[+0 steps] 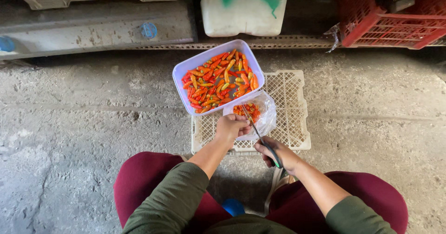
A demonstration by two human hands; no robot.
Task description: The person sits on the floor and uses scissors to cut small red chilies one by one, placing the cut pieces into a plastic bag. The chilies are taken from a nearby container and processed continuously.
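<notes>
Right hand (278, 154) grips scissors (261, 136); left hand (231, 126) pinches (seemingly) a chili over the bag (260, 113).

The person wears a dark olive-green top with long sleeves (169, 194) pushed up past the elbows, so both forearms are bare down to the left hand (231, 127) and the right hand (278, 153). The trousers (139, 178) are deep maroon, loose and plain, with soft folds over both knees. No rings, watch or gloves show on either hand.
</notes>
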